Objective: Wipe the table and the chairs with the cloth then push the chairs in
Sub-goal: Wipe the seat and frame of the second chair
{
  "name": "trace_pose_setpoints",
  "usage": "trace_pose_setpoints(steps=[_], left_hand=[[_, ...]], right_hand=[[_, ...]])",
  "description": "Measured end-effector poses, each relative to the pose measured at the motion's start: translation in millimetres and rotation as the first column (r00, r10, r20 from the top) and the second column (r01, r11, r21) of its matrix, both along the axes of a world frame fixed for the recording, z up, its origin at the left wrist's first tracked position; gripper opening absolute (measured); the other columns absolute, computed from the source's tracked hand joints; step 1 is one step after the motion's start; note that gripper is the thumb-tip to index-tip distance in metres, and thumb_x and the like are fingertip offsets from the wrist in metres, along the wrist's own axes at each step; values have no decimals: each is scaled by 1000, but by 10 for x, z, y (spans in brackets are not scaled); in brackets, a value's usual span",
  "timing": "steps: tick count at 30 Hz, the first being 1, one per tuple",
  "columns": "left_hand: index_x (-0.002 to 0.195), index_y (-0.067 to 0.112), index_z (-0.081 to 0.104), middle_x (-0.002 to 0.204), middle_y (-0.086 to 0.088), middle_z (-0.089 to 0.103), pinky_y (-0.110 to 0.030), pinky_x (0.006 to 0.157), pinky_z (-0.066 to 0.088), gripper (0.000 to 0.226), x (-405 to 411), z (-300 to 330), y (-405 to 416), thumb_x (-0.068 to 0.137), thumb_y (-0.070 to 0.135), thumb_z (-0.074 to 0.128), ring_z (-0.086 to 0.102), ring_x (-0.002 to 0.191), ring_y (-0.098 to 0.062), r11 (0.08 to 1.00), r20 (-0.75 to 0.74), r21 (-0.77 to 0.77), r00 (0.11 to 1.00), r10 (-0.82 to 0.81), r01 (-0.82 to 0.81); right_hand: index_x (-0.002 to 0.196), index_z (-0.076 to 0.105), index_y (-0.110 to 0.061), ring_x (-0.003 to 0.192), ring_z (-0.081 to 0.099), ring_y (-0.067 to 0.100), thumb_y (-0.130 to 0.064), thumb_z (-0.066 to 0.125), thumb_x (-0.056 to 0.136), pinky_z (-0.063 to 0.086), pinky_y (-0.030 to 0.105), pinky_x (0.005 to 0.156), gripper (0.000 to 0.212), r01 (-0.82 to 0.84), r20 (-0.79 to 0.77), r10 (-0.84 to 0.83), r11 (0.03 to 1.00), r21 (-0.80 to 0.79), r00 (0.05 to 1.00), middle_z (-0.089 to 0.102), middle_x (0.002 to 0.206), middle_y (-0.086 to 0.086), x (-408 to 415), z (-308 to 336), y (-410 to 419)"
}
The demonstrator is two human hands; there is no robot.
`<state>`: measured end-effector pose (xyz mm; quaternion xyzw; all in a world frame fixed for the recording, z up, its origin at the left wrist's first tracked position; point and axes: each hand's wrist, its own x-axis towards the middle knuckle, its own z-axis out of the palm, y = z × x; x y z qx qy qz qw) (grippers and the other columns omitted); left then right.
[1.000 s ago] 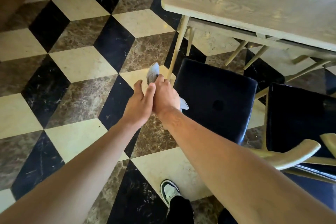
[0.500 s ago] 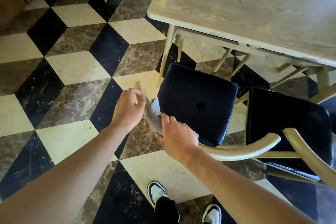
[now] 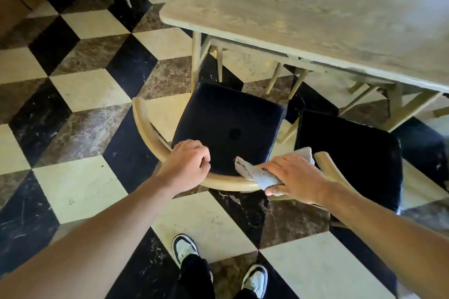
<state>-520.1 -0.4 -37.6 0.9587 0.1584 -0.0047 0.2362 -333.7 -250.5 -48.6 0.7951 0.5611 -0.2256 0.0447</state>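
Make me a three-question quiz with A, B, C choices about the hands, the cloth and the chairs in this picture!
1. Where is the cloth?
A. on the table
B. on the chair's curved wooden back rail
C. on the floor

2. What colour are the seat cushions?
A. black
B. red
C. white

3. What is the left hand doing?
A. waving
B. holding a cup
C. gripping the rail

Answers:
1 B, the right hand holds the cloth on the back rail.
2 A, both seat cushions look black.
3 C, its fingers curl round the rail.
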Motion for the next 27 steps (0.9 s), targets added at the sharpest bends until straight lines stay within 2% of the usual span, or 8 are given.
trace_pose_setpoints(steps=[2,6,9,13,16,20,23,27], left_hand=[[86,22,69,90,9,64,-35,89,50,9,41,-53,-26,90,20,61,56,89,-10,998,0,-12,998,63,-63],[86,21,68,90,6,65,-40,93,49,9,68,-135,168,90,20,60,56,87,-13,988,0,48,989,145,-145],[98,16,69,103,-2,66,-44,105,42,12,47,-181,463,90,19,60,57,103,-23,968,-15,135,977,214,-210],[107,10,68,114,-3,62,-44,100,46,20,33,-193,1014,91,16,57,52,117,-25,956,-56,128,961,272,-263],[100,8,67,108,-3,63,-42,95,47,16,86,-169,1292,89,15,58,54,109,-25,969,-41,140,977,209,-202],[92,7,67,98,-5,64,-42,94,47,10,193,-238,1703,87,11,60,58,100,-27,966,31,178,982,184,-187],[88,11,66,96,-3,65,-40,91,48,10,334,-276,1939,91,15,57,56,98,-24,942,78,64,943,324,-329],[77,16,59,79,-1,62,-40,73,48,24,561,-289,2064,95,27,48,60,83,-25,902,6,-37,903,430,-430]], right_hand=[[136,51,-37,117,54,12,-85,29,83,34,34,107,75,15,-49,-19,997,-73,999,62,126,-15,228,40,-6],[96,60,-34,76,60,7,-86,27,86,42,27,65,62,171,-165,-198,972,-163,966,65,84,-13,381,66,107],[88,56,-35,70,59,6,-80,27,91,42,30,62,54,175,-184,-230,946,-274,956,64,75,-11,331,35,211],[96,59,-41,79,60,6,-80,25,91,39,26,66,51,169,-309,-277,928,-333,910,67,88,-12,62,-69,709],[98,57,-68,93,62,0,-78,29,89,41,17,80,31,326,-599,-449,894,-309,664,72,104,-13,-453,-229,1247],[112,70,-42,99,68,6,-76,35,88,46,22,92,54,603,-794,-565,721,-342,225,75,99,-14,-801,-392,2047],[121,67,-35,96,72,8,-64,35,99,52,28,95,49,670,-853,-520,617,-414,-48,78,100,-7,-902,-474,2515],[121,66,-28,96,71,8,-59,39,101,53,22,88,46,651,-897,-442,688,-322,22,75,102,-4,-963,-493,3019]])
